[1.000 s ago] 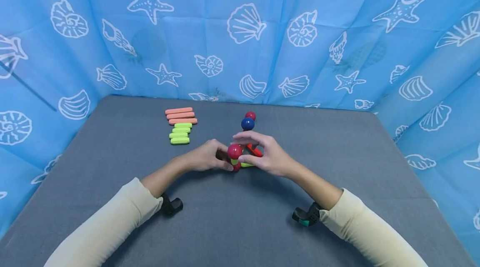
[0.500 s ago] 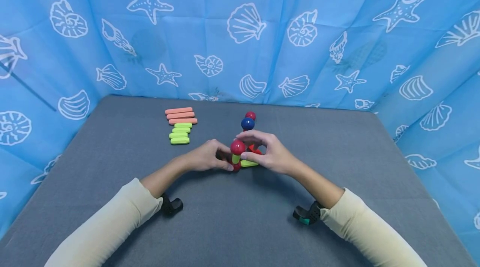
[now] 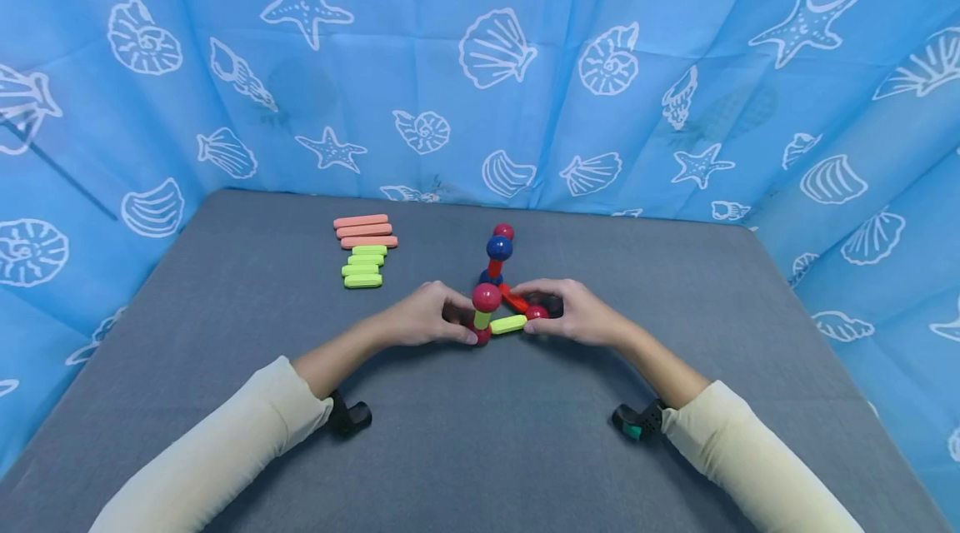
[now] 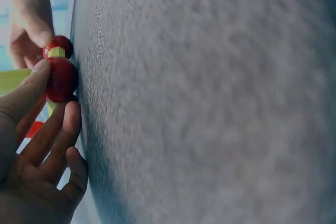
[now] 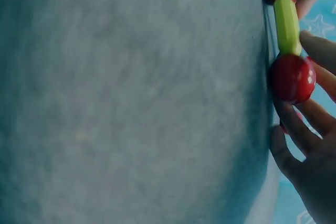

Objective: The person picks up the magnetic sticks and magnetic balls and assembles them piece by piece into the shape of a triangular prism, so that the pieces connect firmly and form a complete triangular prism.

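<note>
My left hand [image 3: 423,315] pinches a red ball [image 4: 62,80] low on the table, at the near corner of a ball-and-stick structure. From that ball a yellow-green stick [image 3: 482,320] stands up, topped by another red ball [image 3: 487,297]. A second yellow-green stick [image 3: 508,324] runs right along the table to a further red ball [image 5: 293,78], which my right hand [image 3: 577,315] holds between thumb and fingers. Behind, a red stick [image 3: 513,300] leads toward a lower blue ball [image 3: 491,277]; above it stand a red stick [image 3: 495,268] and an upper blue ball [image 3: 499,247].
Several yellow-green sticks [image 3: 363,281] and 3 salmon sticks [image 3: 364,230] lie in a stack at the back left of the grey table [image 3: 480,450]. One red ball [image 3: 504,231] shows behind the upper blue ball. A blue shell-patterned curtain [image 3: 450,67] hangs behind the table.
My right hand has let go of the upper red ball and moved right and down to the red ball on the table. My left hand keeps its hold on the lower red ball.
</note>
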Demonstrator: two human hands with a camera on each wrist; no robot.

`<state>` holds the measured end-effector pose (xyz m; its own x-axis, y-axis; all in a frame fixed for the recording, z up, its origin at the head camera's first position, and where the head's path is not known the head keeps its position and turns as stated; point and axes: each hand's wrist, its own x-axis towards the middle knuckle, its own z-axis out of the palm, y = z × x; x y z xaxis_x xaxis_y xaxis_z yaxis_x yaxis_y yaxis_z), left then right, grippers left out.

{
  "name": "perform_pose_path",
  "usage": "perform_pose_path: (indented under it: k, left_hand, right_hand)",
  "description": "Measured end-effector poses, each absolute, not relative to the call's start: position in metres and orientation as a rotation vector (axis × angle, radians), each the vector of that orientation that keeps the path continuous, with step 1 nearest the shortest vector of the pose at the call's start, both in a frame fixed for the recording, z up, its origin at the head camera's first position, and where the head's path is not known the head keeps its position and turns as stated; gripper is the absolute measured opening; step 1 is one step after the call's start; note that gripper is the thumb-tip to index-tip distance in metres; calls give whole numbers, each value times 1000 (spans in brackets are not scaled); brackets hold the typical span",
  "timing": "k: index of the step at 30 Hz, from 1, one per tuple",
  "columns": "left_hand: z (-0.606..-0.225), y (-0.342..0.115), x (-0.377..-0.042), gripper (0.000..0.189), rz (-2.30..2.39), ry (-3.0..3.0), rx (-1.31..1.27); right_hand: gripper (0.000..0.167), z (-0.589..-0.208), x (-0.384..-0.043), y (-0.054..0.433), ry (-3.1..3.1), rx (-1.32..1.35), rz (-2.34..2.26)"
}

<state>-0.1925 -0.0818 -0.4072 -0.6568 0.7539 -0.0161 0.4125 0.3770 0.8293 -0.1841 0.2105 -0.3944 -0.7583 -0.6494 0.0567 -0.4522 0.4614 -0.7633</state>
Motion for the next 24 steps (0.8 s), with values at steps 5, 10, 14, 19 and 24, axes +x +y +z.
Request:
perform_pose_path:
  k: [5,10,14,19,24]
  left_hand:
    - [-406,-79,-192,41,1186,2239,1014]
    - [-402,-90,-193,45,1194,2221,1015]
    - [-395,-113,-202,39,1293,2399,979]
    - [-386,-157,-223,35,1364,2763,764]
    - [-394,-199,-240,38,1324,2978,521]
  right_hand:
    - [49,-398,-190,217,2362,-914,-1182]
    - [48,-397,-191,219,2328,-879,-1204]
    - [48,-396,-191,219,2329,-861,-1205]
    - [49,-397,-191,219,2335,-863,-1200]
    - [49,-398,-192,221,2319,-868,-1216]
